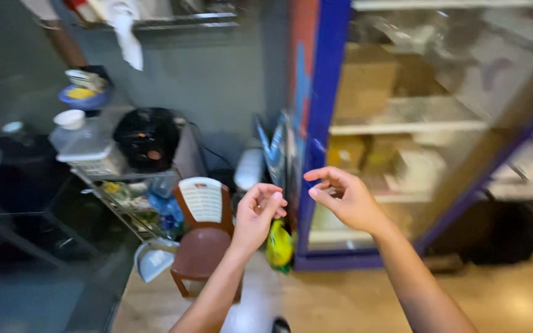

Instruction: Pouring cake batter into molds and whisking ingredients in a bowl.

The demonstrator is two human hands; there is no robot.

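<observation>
The person's two arms reach out in front of a glass-door fridge with a blue frame. The door stands swung open to the right. The left hand is curled loosely, with the fingers bent in toward the palm, and holds nothing that can be seen. The right hand is half open, with the fingers bent and the thumb out, and it is empty too. The two hands are near each other but do not touch.

The fridge is just behind the right hand. The hand floats in front of the left edge of the frame and does not touch it. Brown boxes sit on the wire shelves inside.

Below the left hand, a yellow bag leans at the bottom left corner of the fridge. A brown plastic chair stands on the floor beside it.
</observation>
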